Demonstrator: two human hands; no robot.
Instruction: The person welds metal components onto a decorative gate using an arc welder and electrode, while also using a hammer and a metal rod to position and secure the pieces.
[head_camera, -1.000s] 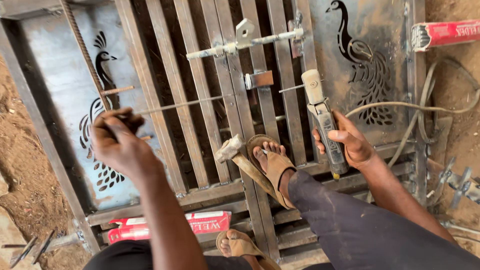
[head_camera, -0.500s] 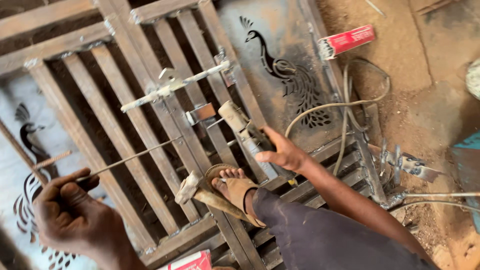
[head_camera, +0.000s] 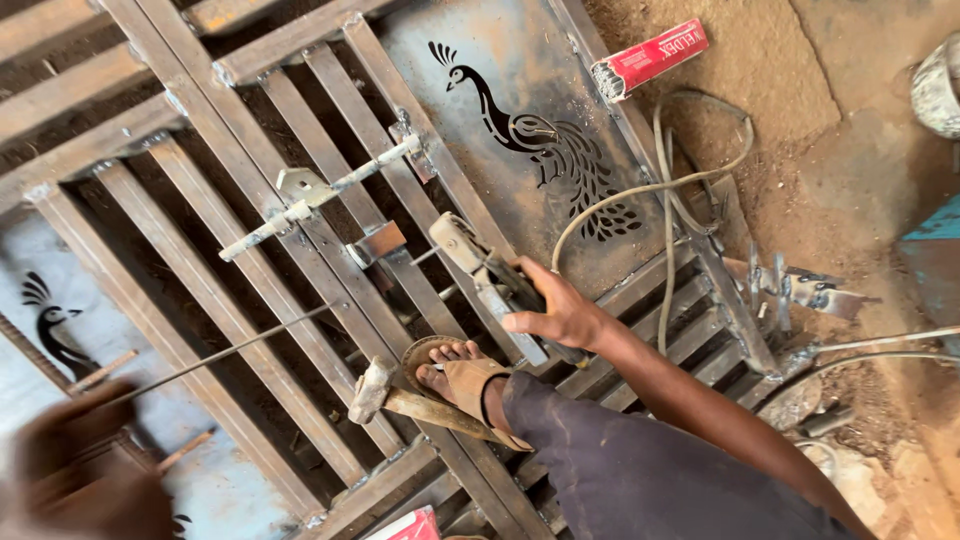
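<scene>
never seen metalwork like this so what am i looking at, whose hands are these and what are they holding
This is one view from a camera worn on the person's head, looking down. Both bare hands are theirs. The right hand grips a long grey tool; I can't tell its exact kind. The left hand, blurred, holds a thin metal rod. Below lies a metal gate of welded bars with peacock cut-out panels. Their sandalled foot stands on it, beside a hammer. A cable and a red box lie nearby.
</scene>
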